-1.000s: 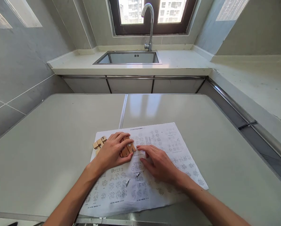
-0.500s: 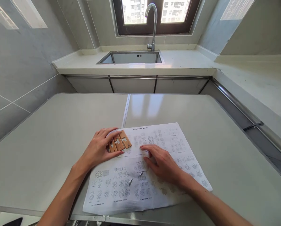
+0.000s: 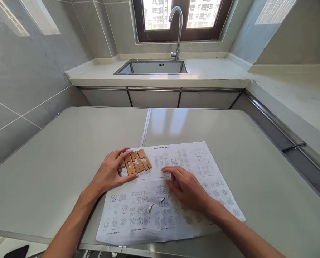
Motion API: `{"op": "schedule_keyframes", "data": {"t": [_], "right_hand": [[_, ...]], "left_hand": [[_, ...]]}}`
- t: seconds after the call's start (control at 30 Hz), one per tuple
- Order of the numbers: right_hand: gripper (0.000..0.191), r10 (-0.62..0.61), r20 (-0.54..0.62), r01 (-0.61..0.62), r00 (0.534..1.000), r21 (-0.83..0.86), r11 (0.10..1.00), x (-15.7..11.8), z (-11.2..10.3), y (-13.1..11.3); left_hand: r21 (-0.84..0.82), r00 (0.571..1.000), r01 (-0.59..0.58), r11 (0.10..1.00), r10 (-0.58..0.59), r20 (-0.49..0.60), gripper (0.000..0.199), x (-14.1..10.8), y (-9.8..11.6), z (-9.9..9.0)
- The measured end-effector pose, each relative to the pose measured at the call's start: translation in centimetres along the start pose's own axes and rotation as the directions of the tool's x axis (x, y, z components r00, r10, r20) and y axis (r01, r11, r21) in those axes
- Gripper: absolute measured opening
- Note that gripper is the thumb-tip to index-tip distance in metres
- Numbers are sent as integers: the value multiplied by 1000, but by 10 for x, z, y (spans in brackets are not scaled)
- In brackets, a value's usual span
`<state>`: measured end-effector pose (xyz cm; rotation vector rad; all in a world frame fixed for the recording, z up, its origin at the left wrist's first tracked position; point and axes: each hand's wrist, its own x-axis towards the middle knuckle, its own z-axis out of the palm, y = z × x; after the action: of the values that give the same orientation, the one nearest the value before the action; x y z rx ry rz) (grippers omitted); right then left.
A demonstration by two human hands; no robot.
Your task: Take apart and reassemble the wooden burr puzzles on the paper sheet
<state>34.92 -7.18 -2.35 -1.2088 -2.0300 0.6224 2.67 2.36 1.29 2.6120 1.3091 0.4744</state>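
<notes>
Several flat wooden pieces (image 3: 137,162) with cut-outs and numbers lie side by side on the upper left of a printed paper sheet (image 3: 146,190). My left hand (image 3: 112,169) curves around their left end, thumb and fingers apart, touching the leftmost pieces. Over the middle of the sheet is my right hand (image 3: 185,184), its index finger stretched out and the others curled, with nothing visible in it. Two small light-coloured bits (image 3: 150,208) lie on the sheet below the hands.
The sheet rests on a pale table (image 3: 95,132) with a seam down its middle. Beyond it stand a counter with a sink (image 3: 158,67), a faucet (image 3: 179,32) and a window. A dark object (image 3: 16,252) shows at the lower left.
My left hand has shifted slightly left and its fingers have opened a little, so more of the wooden pieces shows. The whole view has moved slightly.
</notes>
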Motion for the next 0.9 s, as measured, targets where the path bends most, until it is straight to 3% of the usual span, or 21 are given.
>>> {"op": "schedule_keyframes", "data": {"t": [0.5, 0.7, 0.9], "right_hand": [[32, -11, -14, 11, 1000, -1, 1000, -1, 1, 0], [31, -6, -17, 6, 1000, -15, 1000, -1, 1, -1], [32, -17, -9, 17, 1000, -12, 1000, -2, 0, 1]], "left_hand": [[-17, 999, 39, 999, -40, -31, 77, -18, 11, 2], [27, 1000, -13, 1000, 13, -7, 77, 0, 27, 4], [81, 993, -103, 991, 97, 65, 55, 23, 44, 13]]}}
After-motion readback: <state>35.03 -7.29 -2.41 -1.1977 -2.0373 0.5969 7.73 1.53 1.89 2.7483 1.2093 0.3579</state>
